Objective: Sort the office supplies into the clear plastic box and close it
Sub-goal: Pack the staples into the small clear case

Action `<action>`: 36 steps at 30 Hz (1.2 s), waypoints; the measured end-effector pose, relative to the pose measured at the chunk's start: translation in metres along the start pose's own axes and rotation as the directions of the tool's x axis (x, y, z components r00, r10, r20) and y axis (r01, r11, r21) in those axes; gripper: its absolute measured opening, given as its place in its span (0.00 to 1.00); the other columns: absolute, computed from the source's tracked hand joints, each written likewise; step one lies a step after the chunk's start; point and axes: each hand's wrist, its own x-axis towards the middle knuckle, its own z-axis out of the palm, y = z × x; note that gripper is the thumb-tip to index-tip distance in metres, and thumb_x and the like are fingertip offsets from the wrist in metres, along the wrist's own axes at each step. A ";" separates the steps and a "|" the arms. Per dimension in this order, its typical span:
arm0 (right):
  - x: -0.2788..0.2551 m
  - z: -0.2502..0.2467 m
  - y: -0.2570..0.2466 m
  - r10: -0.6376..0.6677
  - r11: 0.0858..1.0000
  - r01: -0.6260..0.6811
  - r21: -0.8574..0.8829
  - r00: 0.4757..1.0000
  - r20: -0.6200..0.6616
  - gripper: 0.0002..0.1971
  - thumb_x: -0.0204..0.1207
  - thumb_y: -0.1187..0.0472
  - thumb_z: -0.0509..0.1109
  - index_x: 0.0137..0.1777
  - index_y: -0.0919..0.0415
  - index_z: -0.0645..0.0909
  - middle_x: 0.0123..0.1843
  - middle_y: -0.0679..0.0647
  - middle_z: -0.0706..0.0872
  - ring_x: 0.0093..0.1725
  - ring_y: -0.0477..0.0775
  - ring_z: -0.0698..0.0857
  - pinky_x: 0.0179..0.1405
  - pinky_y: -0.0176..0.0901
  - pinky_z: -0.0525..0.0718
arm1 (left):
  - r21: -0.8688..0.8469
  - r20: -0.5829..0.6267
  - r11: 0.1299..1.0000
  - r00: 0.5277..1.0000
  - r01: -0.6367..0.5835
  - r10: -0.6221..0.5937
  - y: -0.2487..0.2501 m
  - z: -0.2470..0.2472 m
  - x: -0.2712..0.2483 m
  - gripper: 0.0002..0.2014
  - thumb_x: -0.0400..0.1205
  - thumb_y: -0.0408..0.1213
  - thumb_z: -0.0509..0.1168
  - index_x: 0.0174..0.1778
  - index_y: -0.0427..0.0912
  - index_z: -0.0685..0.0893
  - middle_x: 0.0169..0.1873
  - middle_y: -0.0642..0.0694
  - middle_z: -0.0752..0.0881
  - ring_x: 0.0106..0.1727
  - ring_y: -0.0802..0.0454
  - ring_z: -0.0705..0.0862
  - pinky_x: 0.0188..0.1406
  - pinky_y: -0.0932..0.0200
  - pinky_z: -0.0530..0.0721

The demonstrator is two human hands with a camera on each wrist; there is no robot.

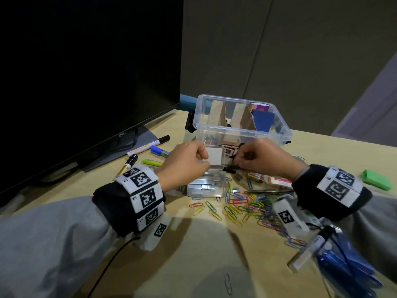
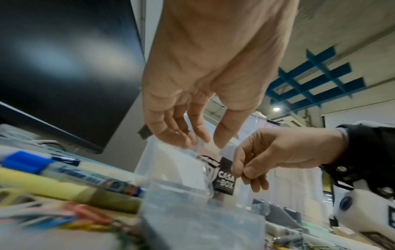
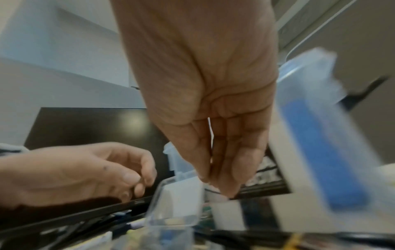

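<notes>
The clear plastic box (image 1: 240, 130) stands open at the back of the desk, with cardboard dividers, a blue item and some paper clips inside. In front of it lies a small clear case of staples (image 1: 206, 187), its lid (image 1: 214, 159) raised upright. My left hand (image 1: 204, 155) pinches the lid's left edge; its fingertips (image 2: 188, 140) meet the lid (image 2: 177, 165) at the top. My right hand (image 1: 237, 161) pinches at the lid's right edge, thumb against forefinger (image 2: 243, 172). In the right wrist view the right hand's fingertips (image 3: 213, 182) sit on the lid's upper corner (image 3: 181, 199).
Coloured paper clips (image 1: 242, 205) are strewn across the desk's middle. Markers (image 1: 150, 145) and a highlighter (image 1: 151, 162) lie left, by the black monitor (image 1: 86, 72). Small erasers (image 1: 255, 177) and a green block (image 1: 376, 179) lie right; blue pens (image 1: 343, 261) lie near right.
</notes>
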 end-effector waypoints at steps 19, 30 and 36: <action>-0.002 0.014 0.014 0.112 0.957 -0.061 -0.285 0.979 0.167 0.06 0.78 0.55 0.70 0.44 0.54 0.87 0.38 0.50 0.85 0.38 0.53 0.83 0.39 0.43 0.83 | 0.495 0.081 0.787 0.922 -0.367 0.378 0.035 0.008 0.075 0.19 0.90 0.51 0.46 0.42 0.50 0.76 0.40 0.53 0.78 0.43 0.55 0.77 0.47 0.54 0.73; 0.023 0.029 -0.004 0.178 0.882 -0.063 -0.467 0.962 0.206 0.15 0.75 0.53 0.73 0.57 0.61 0.82 0.47 0.54 0.76 0.46 0.55 0.79 0.50 0.50 0.87 | 0.560 -0.012 0.759 0.913 -0.331 0.407 0.029 0.019 0.080 0.19 0.89 0.55 0.45 0.39 0.53 0.74 0.39 0.54 0.78 0.40 0.54 0.78 0.41 0.55 0.65; 0.012 0.020 0.005 0.106 0.928 -0.010 -0.373 0.966 0.237 0.08 0.72 0.55 0.73 0.41 0.59 0.83 0.34 0.52 0.80 0.37 0.53 0.79 0.34 0.40 0.81 | 0.562 -0.042 0.758 0.904 -0.330 0.425 0.027 0.022 0.082 0.19 0.89 0.56 0.45 0.41 0.52 0.75 0.41 0.54 0.79 0.42 0.53 0.78 0.46 0.53 0.70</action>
